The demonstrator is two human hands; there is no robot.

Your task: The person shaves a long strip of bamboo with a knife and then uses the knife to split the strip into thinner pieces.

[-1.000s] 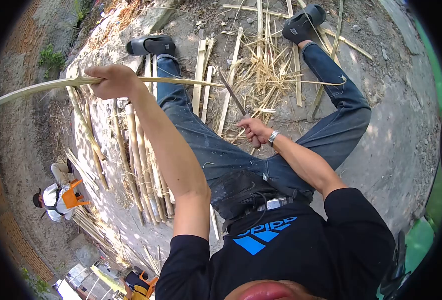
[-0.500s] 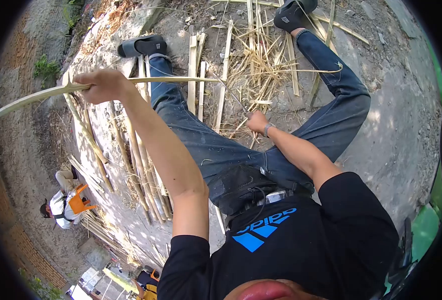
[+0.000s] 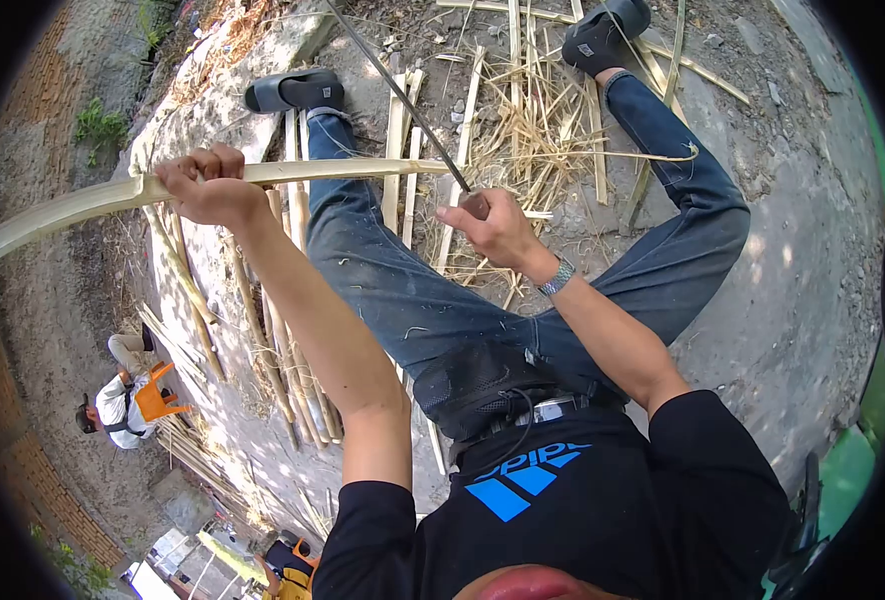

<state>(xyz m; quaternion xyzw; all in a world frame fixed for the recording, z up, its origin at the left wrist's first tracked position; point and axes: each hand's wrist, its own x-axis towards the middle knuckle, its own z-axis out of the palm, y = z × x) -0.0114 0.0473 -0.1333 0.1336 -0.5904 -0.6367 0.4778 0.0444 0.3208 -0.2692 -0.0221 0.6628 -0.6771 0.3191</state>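
Note:
A long, pale split strip of bamboo [image 3: 63, 212] runs from the left edge across to near the middle of the view, bending down at its left end. My left hand [image 3: 208, 187] is closed around it. In my right hand [image 3: 495, 230] is the handle of a long, thin dark blade [image 3: 391, 82], which points up and to the left. The blade crosses the strip's right end; whether they touch is unclear.
Shavings [image 3: 538, 135] and loose strips [image 3: 399, 150] lie between my outstretched legs. Several poles [image 3: 283, 350] rest on the ground at the left. A person [image 3: 118, 412] is beside an orange chair [image 3: 159, 396], and another person [image 3: 291, 580] shows at the bottom.
My right hand has risen, and the blade has swung to point farther up. The strip's right part looks broader, and the fingers of my left hand have shifted on it.

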